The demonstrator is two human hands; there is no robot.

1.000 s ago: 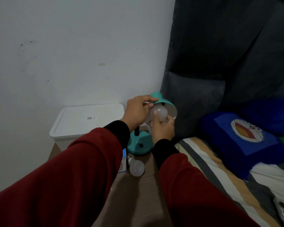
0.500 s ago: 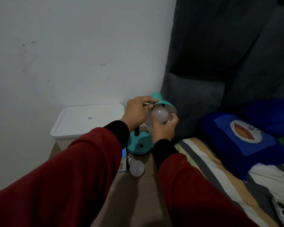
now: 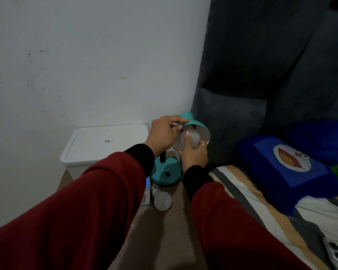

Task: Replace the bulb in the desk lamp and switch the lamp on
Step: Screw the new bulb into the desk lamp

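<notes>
A teal desk lamp stands on a wooden bedside table, its round base (image 3: 165, 173) near the wall and its shade (image 3: 195, 124) tilted toward me. My left hand (image 3: 164, 133) grips the shade's rim from the left. My right hand (image 3: 193, 154) holds a frosted white bulb (image 3: 191, 138) inside the shade, thumb across its front. The bulb's screw end is hidden in the shade. A second white bulb (image 3: 162, 200) lies on the table in front of the base. The lamp is unlit.
A white lidded plastic box (image 3: 103, 145) sits left of the lamp by the wall. A small blue-and-white carton (image 3: 147, 190) lies beside the loose bulb. A bed with striped sheet (image 3: 242, 193) and blue cartoon pillow (image 3: 287, 164) borders the table's right side; a dark headboard (image 3: 261, 75) rises behind.
My right hand's fingers have shifted around the bulb, the thumb now lying over its front. My left hand and the shade have stayed in place.
</notes>
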